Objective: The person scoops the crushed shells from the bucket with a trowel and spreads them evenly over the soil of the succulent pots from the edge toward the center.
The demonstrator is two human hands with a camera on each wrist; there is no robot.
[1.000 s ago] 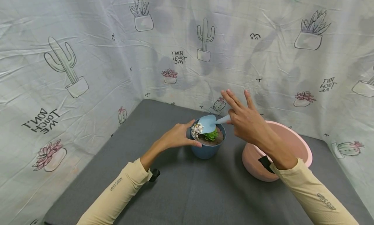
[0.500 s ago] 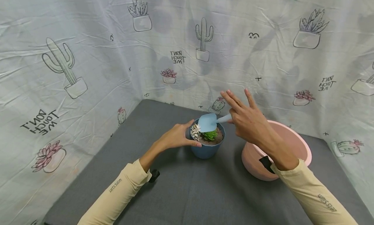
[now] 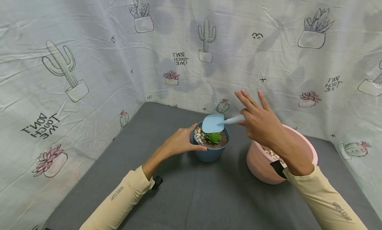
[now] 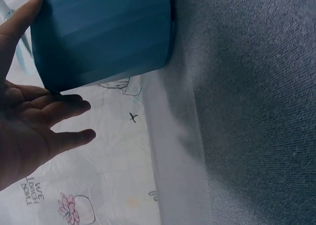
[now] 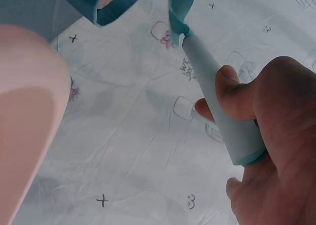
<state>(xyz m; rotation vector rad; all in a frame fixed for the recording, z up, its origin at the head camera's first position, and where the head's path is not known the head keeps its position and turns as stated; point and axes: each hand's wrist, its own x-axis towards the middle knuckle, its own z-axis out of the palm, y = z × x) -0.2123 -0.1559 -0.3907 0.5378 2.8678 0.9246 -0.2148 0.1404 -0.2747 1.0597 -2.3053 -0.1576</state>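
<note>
A blue flower pot [image 3: 210, 155] stands on the table, with a green succulent [image 3: 213, 137] in brown soil. Pale pebbles [image 3: 199, 136] lie along the pot's left side. My left hand [image 3: 180, 141] holds the pot at its rim, thumb on the near side; in the left wrist view the last fingers stick out past it. My right hand [image 3: 264, 127] pinches the handle of a light blue trowel [image 3: 213, 123], its other fingers spread upward. The blade hangs tilted over the back of the pot, partly covering the succulent. In the right wrist view, thumb and forefinger grip the handle [image 5: 217, 96].
To the right stands a larger pink pot [image 3: 265, 168], with pebbles [image 3: 270, 152] inside, beneath my right forearm. The grey table [image 3: 191, 196] meets a pale curtain [image 3: 185, 34] printed with potted cacti at its back and left.
My right hand has moved slightly right and the trowel has lifted and tilted off the pebbles. More of the pebbles and succulent shows. My left hand stays on the pot.
</note>
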